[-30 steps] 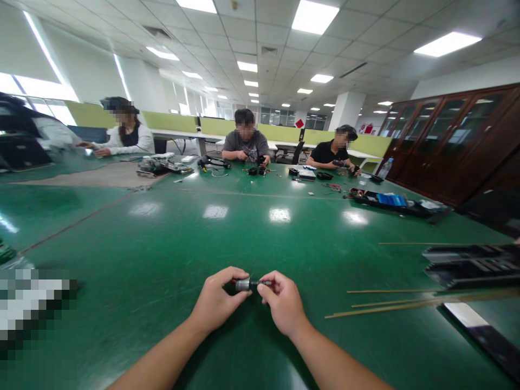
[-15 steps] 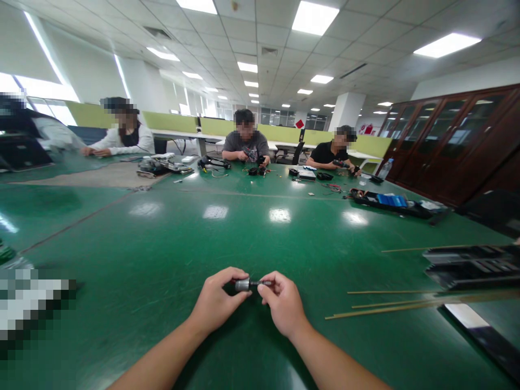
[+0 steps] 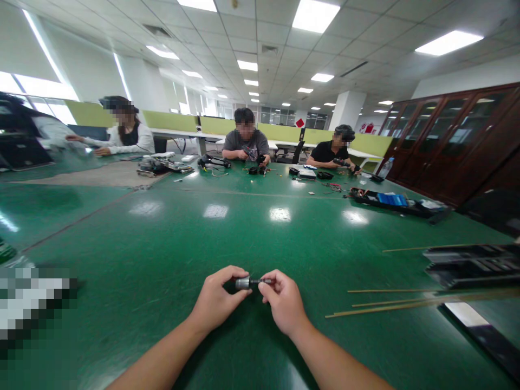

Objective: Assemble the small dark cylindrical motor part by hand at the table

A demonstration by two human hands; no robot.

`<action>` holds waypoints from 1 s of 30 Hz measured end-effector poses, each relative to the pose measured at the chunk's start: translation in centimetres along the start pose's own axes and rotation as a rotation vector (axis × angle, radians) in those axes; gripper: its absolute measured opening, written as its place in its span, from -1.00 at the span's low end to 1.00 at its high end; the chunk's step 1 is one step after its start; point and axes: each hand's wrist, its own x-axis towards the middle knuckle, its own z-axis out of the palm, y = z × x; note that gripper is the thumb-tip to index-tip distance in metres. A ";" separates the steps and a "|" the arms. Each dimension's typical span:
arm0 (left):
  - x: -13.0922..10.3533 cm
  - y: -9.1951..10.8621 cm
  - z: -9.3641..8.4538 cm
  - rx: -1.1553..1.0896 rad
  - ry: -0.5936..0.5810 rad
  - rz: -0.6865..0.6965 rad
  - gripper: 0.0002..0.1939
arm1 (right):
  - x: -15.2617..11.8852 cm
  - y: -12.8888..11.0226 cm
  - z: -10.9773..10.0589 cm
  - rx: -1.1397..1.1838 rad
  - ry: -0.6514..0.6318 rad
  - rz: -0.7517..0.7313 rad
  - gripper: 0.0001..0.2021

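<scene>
Low in the middle of the head view, both hands hold a small silver cylinder with a dark thin shaft (image 3: 244,283), which looks like a small motor. My left hand (image 3: 219,298) grips the cylinder's body between thumb and fingers, from the left. On the other side, my right hand (image 3: 282,300) pinches the far end of the shaft with thumb and fingertips. The piece lies roughly level, a little above the green tabletop (image 3: 244,238). My fingers cover both of its ends.
Dark slotted rails (image 3: 471,265), thin yellowish rods (image 3: 374,309) and a black-and-white flat piece (image 3: 479,330) lie at right. A black tray with blue contents (image 3: 392,200) sits further back. Several people work across the table among electronic parts (image 3: 162,164). A blurred pale object (image 3: 32,300) is at left.
My hands and the piece stay almost where they were. Across the table at left, a person's hand has moved outward to the left.
</scene>
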 end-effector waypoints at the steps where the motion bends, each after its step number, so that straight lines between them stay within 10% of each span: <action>1: 0.0 0.0 0.0 0.000 -0.001 0.002 -0.74 | 0.0 0.0 0.0 0.000 0.000 0.000 -0.86; 30: 0.1 0.0 0.0 0.001 0.017 0.020 -0.76 | 0.1 0.8 0.1 -0.027 0.003 -0.006 -0.83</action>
